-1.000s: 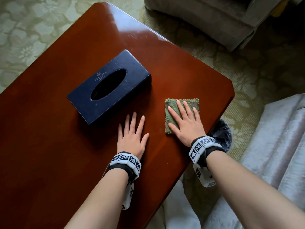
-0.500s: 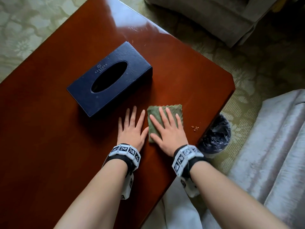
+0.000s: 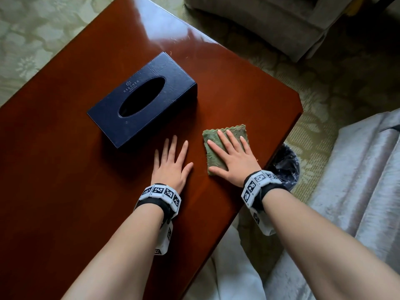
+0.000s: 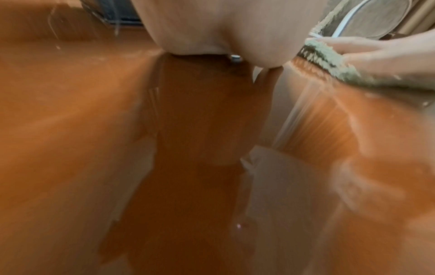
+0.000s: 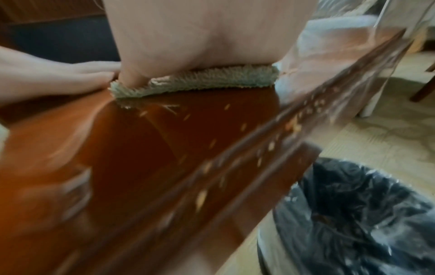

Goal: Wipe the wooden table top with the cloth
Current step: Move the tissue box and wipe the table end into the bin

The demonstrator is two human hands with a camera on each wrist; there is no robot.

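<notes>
A folded green cloth (image 3: 234, 131) lies on the glossy reddish wooden table (image 3: 65, 180), close to its right edge. My right hand (image 3: 232, 156) presses flat on the cloth with straight, spread fingers. The right wrist view shows the cloth (image 5: 212, 79) squeezed under the palm and pale crumbs (image 5: 293, 127) strewn along the table edge. My left hand (image 3: 171, 163) rests flat on the bare wood just left of the cloth, fingers straight. In the left wrist view the cloth (image 4: 329, 59) shows at the upper right, under the fingers of the other hand.
A dark blue tissue box (image 3: 142, 98) stands on the table beyond my left hand. A bin lined with a black bag (image 3: 285, 167) sits on the floor below the table's right edge. Grey upholstery (image 3: 368, 180) is at the right, an armchair (image 3: 259, 20) beyond the table.
My right hand slid the cloth left toward my left hand, then back right toward the table edge. The crumbs seen right of the cloth half a second ago are gone from the head view.
</notes>
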